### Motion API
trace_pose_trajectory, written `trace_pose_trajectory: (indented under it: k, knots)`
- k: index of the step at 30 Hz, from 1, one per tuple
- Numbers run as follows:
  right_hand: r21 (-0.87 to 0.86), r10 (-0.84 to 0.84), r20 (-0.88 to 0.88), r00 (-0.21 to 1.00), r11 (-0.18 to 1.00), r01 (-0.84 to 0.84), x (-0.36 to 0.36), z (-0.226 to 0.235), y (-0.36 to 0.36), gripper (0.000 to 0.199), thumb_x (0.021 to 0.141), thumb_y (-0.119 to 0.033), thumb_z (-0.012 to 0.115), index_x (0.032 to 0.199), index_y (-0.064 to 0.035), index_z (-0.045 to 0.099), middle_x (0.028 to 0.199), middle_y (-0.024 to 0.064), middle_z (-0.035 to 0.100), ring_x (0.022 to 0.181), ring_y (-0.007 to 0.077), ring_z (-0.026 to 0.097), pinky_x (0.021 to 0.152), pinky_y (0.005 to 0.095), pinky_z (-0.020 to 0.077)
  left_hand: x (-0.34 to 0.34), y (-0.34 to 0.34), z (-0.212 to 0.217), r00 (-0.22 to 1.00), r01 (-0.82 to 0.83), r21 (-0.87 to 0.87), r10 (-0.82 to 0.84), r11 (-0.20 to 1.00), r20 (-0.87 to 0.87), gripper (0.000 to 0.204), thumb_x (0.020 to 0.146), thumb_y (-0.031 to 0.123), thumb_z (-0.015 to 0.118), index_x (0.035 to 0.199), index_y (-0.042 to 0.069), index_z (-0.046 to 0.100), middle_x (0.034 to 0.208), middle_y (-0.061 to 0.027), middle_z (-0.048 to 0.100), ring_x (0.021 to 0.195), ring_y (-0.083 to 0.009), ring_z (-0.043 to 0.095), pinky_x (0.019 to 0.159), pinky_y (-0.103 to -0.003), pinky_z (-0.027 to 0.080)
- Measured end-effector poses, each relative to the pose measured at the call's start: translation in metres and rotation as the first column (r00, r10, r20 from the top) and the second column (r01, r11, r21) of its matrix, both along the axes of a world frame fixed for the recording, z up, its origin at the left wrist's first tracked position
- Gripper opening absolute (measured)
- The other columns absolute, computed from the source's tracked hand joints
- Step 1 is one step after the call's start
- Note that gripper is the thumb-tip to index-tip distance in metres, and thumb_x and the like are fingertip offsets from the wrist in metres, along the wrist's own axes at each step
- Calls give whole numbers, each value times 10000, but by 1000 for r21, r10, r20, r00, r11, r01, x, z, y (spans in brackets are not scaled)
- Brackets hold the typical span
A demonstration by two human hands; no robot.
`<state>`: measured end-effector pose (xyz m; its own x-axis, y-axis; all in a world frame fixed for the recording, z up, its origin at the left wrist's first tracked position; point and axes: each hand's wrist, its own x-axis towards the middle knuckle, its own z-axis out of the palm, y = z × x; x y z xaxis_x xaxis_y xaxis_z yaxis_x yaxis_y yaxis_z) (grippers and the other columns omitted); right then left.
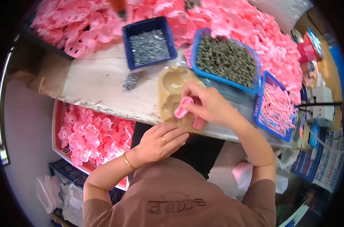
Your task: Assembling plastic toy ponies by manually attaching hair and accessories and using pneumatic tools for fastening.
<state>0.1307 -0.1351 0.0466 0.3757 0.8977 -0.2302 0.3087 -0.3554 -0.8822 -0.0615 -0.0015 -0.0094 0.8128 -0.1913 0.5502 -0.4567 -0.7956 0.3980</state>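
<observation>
fingers [191, 99] of the right hand [208, 106] clenched round a pink plastic piece [182, 107] over the beige jig [173, 90], left hand [158, 142] loosely curled, empty, blue trays [149, 41] beyond

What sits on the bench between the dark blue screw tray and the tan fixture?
Head view: a small loose pile of screws lies between the dark blue tray and the tan fixture; otherwise bare worn bench.

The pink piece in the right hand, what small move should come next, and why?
Probably press the pink piece down into the tan moulded tray. The right hand holds it right over the tray's recess, while the left hand rests curled at the bench edge.
</observation>
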Motion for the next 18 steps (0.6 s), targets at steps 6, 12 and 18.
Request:
trace_pose_trajectory:
  k: [6,12,18]
  knots:
    - [119,104,480,871,976,-182,-14,-33,4,318,872,-140,715,1166,-47,640,1046,132,661,811,263,678,750,338,534,4,101,-12,920,-392,4,392,920,30,306,798,34,718,1099,44,662,1111,-111,684,1014,-307,641,889,-412,508]
    - [130,-13,466,885,990,-54,-22,-19,6,304,873,-170,727,1150,-61,663,995,130,669,742,254,677,692,329,539,52,259,-52,456,-879,-28,858,475,237,403,952,195,629,1288,-18,568,1281,-195,600,1140,-377,582,995,-422,448]
    - [64,-3,389,921,998,-24,-26,-18,0,211,896,-156,709,1090,-73,700,932,106,699,720,236,672,653,309,531,63,296,-25,515,-857,-278,734,434,-442,422,968,245,629,1271,-30,526,1173,-160,614,1133,-258,589,958,-369,478]
